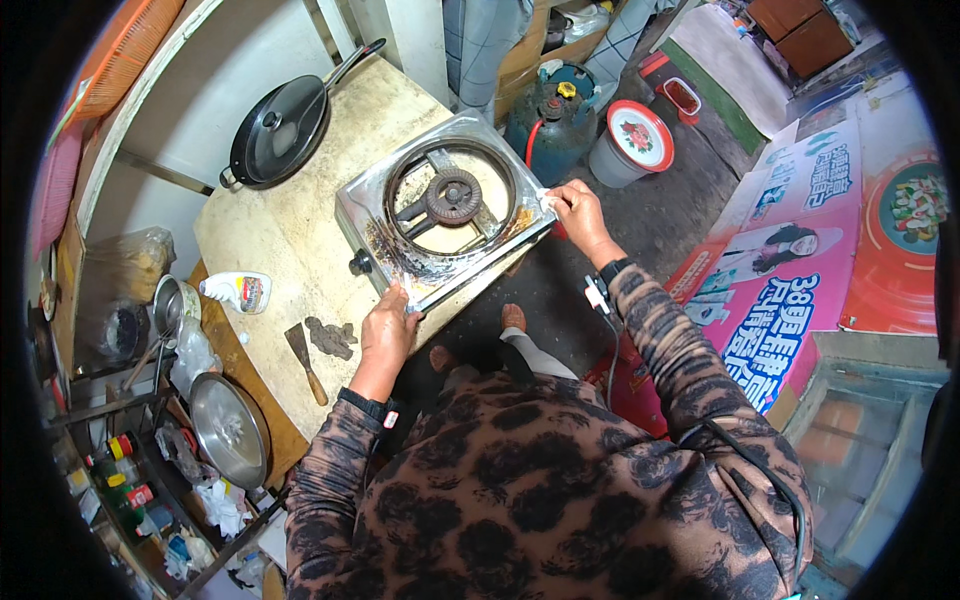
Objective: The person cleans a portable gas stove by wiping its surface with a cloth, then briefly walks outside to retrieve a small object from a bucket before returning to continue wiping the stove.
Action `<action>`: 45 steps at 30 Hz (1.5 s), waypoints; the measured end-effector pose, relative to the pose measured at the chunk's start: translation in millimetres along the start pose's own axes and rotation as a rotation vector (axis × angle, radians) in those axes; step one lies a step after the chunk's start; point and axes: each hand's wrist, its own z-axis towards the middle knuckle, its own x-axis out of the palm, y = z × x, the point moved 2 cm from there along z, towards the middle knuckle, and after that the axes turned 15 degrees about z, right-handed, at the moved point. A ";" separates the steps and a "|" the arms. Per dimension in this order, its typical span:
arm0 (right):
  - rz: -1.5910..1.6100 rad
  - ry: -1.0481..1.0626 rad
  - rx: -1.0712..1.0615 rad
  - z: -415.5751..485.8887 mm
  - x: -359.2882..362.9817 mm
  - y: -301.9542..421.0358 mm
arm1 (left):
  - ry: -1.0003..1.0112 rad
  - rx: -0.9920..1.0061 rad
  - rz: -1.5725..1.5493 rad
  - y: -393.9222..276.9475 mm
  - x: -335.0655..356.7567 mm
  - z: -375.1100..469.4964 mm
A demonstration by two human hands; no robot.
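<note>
A metal single-burner gas stove (360, 202) stands on a worn, stained tabletop, its front panel scorched and stained around the burner ring. My left hand (388, 326) grips the stove's near left corner, a little whitish material showing at the fingertips. At the right corner, my right hand (577, 214) pinches something small and white against the edge; what it is cannot be told. A scraper with a wooden handle (307, 364) lies left of my left hand, beside a crumpled dark rag (331, 337). Farther left a white spray-cleaner bottle (237, 292) lies on its side.
A lidded black wok (281, 131) sits at the table's back left. Beyond the right edge stand a gas cylinder (551, 112) with a red hose and a bucket topped by a floral basin (640, 136). A steel basin (229, 429) and shelves of bottles are at lower left.
</note>
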 end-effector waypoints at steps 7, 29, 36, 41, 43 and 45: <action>-0.066 0.033 0.237 -15.2 5.9 0.2 | -0.023 0.020 -0.010 -0.2 -0.8 -0.9; -0.005 0.505 -0.104 69.4 -1.3 -32.8 | 0.004 -0.064 0.008 -3.5 1.1 -1.7; 0.055 0.401 0.111 25.2 -30.0 -16.0 | 0.015 -0.050 0.013 -2.2 -1.4 -1.3; -0.078 0.249 0.027 -2.9 1.3 4.6 | 0.010 -0.039 0.003 -1.2 -1.0 -1.0; -0.141 0.365 0.046 -3.1 8.7 7.2 | 0.007 -0.040 0.000 -0.4 -0.1 -1.9; -0.275 0.282 -0.005 5.9 10.8 10.2 | -0.005 -0.032 0.001 0.3 0.7 -3.1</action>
